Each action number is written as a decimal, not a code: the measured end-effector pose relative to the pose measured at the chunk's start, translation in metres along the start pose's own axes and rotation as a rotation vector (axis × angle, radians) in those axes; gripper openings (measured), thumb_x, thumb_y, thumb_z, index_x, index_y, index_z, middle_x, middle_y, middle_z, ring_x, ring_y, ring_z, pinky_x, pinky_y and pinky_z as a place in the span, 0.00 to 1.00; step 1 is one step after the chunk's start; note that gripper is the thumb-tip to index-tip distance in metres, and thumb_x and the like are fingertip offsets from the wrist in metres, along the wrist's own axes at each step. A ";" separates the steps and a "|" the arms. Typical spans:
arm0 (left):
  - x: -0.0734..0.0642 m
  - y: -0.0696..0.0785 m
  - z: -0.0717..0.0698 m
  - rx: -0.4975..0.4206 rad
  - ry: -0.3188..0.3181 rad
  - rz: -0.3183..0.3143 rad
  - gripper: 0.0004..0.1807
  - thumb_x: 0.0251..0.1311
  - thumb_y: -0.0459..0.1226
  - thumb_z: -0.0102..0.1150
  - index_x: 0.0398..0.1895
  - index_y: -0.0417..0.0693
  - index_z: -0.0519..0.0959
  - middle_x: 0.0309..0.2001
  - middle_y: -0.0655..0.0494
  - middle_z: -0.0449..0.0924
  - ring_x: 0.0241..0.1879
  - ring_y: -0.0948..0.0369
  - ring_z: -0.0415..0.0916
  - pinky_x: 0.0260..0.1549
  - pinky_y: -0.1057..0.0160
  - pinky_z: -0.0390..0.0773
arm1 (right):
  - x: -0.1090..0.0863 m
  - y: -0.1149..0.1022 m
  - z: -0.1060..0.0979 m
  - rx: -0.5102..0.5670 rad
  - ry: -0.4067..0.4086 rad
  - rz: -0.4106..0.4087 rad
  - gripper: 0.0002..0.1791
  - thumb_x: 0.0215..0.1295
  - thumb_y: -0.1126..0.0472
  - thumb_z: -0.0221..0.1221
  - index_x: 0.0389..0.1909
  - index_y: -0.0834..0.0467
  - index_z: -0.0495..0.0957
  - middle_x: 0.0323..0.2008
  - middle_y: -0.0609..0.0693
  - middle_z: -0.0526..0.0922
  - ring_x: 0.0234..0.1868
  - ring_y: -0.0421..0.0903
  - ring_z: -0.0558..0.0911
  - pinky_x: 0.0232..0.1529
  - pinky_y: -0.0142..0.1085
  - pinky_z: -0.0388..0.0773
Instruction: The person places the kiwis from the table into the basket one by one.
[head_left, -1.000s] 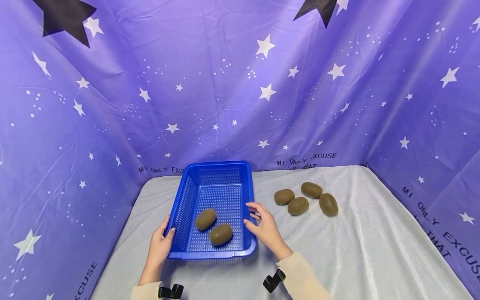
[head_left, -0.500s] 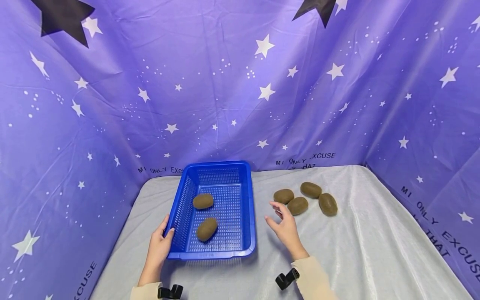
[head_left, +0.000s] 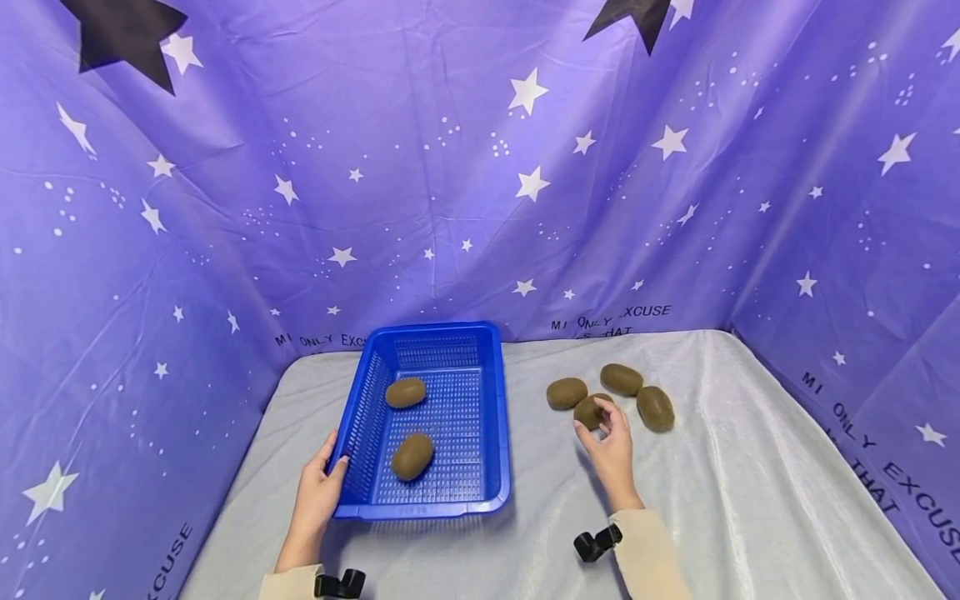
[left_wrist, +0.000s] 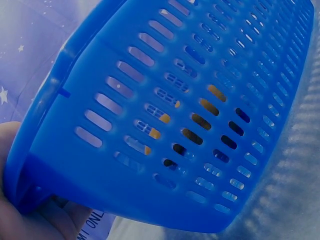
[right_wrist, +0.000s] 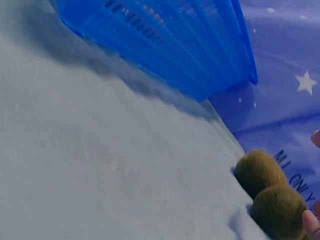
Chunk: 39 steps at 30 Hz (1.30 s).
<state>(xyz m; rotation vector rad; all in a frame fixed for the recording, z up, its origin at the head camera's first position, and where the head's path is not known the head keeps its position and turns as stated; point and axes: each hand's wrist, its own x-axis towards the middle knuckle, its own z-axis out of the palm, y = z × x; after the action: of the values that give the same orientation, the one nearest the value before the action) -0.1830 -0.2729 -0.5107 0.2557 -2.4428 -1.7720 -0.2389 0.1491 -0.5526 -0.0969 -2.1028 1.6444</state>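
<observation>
A blue plastic basket (head_left: 420, 509) stands at the left of the cloth, with two kiwis (head_left: 412, 457) lying apart inside. My left hand (head_left: 316, 492) grips its near left rim, thumb on top; the left wrist view has that hand (left_wrist: 22, 220) at the rim and brown fruit showing through the slots. To the right of the basket, my right hand (head_left: 611, 450) curves its thumb and fingers round a kiwi (head_left: 588, 410). In the right wrist view the thumb (right_wrist: 311, 225) touches that kiwi (right_wrist: 277, 212), while most of the hand lies outside the picture.
Beside the right hand lie an oval kiwi (head_left: 567, 393) on its left and two more kiwis (head_left: 622, 379) behind and to its right. A pale cloth (head_left: 720, 500) covers the table. Purple star-printed curtain (head_left: 450, 167) hangs behind and at both sides.
My right hand has left the basket's right rim and moved right to the loose kiwis. Inside the basket the two kiwis have rolled away and apart. My left hand keeps its place.
</observation>
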 end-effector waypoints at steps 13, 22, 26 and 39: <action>0.000 0.001 0.000 0.006 -0.002 0.005 0.30 0.67 0.26 0.41 0.71 0.33 0.49 0.72 0.38 0.48 0.71 0.46 0.45 0.66 0.47 0.51 | 0.014 0.022 -0.005 0.010 -0.017 0.160 0.43 0.51 0.66 0.68 0.66 0.67 0.57 0.62 0.67 0.56 0.65 0.63 0.59 0.64 0.55 0.60; -0.002 0.001 0.002 0.008 -0.004 0.012 0.30 0.67 0.25 0.41 0.71 0.32 0.49 0.71 0.36 0.48 0.71 0.45 0.45 0.67 0.48 0.50 | 0.017 0.033 -0.008 0.000 -0.093 0.244 0.51 0.51 0.66 0.68 0.71 0.66 0.46 0.66 0.67 0.48 0.68 0.65 0.54 0.64 0.55 0.61; -0.002 0.000 0.002 0.019 0.001 0.010 0.30 0.67 0.25 0.41 0.71 0.32 0.50 0.71 0.36 0.49 0.71 0.45 0.46 0.66 0.47 0.51 | 0.019 0.036 -0.007 -0.034 -0.082 0.232 0.51 0.49 0.67 0.68 0.70 0.67 0.48 0.65 0.68 0.51 0.66 0.64 0.57 0.62 0.54 0.65; -0.002 0.001 0.000 0.032 0.002 0.010 0.30 0.67 0.26 0.41 0.71 0.33 0.49 0.71 0.36 0.48 0.71 0.45 0.45 0.67 0.48 0.50 | 0.022 0.038 -0.003 -0.072 -0.074 0.247 0.49 0.51 0.68 0.67 0.70 0.67 0.48 0.65 0.69 0.54 0.65 0.62 0.59 0.60 0.53 0.65</action>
<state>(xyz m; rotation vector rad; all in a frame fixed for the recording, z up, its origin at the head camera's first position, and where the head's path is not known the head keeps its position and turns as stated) -0.1814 -0.2723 -0.5093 0.2475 -2.4687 -1.7284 -0.2656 0.1700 -0.5803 -0.3358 -2.2818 1.7333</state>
